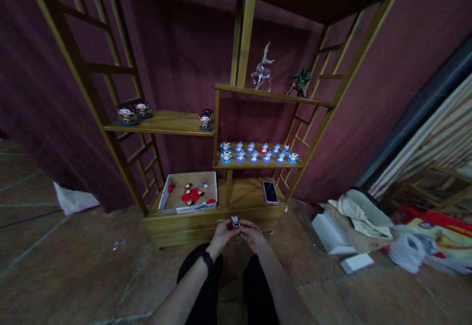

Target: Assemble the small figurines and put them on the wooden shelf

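Between my two hands, in front of the shelf's drawer, is a small figurine [235, 221] with a white top and a red base. My left hand [222, 235] pinches it from the left, and my right hand [252, 234] grips it from the right. Just behind, a shallow cardboard box [173, 209] on the bottom board holds several red bases and small dark-and-white figurine pieces. Above it to the right, the small shelf [262, 164] bears two rows of figurines, mostly on blue or violet bases, with one red base [264, 151] among them.
A phone [270, 192] lies on the bottom board. Dark-haired figurines [127, 115] stand on the left shelf [162, 122]. A clear glass animal [262, 75] and a green figure [300, 82] stand higher up. White boxes [334, 234], cloth and a plastic bag [407, 252] lie on the floor at right.
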A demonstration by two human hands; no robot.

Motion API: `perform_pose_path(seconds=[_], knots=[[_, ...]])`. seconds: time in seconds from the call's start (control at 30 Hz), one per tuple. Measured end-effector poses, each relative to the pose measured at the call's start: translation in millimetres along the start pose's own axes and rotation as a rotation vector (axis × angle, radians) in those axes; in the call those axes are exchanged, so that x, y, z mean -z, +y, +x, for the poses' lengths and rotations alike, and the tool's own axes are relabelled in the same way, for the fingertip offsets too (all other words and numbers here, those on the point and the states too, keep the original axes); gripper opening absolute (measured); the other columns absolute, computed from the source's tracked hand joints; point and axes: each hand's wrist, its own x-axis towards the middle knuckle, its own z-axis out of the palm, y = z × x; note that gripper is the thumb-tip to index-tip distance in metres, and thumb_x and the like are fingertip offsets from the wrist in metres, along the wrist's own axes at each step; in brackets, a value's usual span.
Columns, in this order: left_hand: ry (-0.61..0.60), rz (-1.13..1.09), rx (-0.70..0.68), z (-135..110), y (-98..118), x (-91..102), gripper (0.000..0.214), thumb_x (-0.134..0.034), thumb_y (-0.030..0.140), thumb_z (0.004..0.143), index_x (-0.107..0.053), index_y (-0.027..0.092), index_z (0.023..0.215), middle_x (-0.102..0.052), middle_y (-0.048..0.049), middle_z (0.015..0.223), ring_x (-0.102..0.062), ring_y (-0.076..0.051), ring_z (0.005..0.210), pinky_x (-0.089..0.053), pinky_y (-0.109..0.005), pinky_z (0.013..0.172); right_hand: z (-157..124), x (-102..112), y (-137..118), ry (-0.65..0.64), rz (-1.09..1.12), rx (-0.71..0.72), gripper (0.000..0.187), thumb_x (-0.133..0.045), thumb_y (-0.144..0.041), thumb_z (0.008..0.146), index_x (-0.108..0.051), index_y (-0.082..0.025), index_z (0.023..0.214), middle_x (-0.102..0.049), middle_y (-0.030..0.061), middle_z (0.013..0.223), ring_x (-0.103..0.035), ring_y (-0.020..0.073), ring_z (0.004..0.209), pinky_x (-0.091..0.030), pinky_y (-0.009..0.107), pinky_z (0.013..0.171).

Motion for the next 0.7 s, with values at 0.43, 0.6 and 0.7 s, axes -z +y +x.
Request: perform_pose_path(seconds=[0.43,0.6,0.7], knots=[[0.247,0.222,-0.136,-14.1,78.9,62.3,0.033,-0.073,0.029,0.049,-0.064,0.015,0.077,-0.067,-0.0038,0.070,-0.061,-0.019,0.065,-0.046,-0.028,0.065,-20.5,14.0,-6.9,0.241,-0.512,0.284,0.025,-0.064,-0.035,0.062,-0.064,-0.018,0.081,-0.067,0.0058,0.076,-0.063,0.0200,0.072,-0.049,0.030,0.061],[0.320,0.275,-0.308,-19.4,200.1,102.3,0.038,-0.076,0.034,0.050,-0.065,0.015,0.082,-0.068,-0.0042,0.073,-0.060,-0.019,0.066,-0.047,-0.028,0.063,-48.0,30.7,-12.6,0.243,-1.108,0.475,0.021,-0.045,-0.025,0.078,-0.066,-0.022,0.083,-0.068,0.0054,0.084,-0.066,0.0190,0.079,-0.048,0.027,0.073],[0.390,0.287,-0.441,-13.6,274.0,122.3,0.046,-0.077,0.036,0.050,-0.066,0.015,0.089,-0.068,-0.0063,0.086,-0.061,-0.020,0.076,-0.047,-0.029,0.070,-65.3,32.5,-10.7,0.267,-1.454,0.399,0.031,-0.036,-0.018,0.082,-0.065,-0.027,0.091,-0.068,0.0039,0.092,-0.067,0.0181,0.079,-0.048,0.025,0.067]])
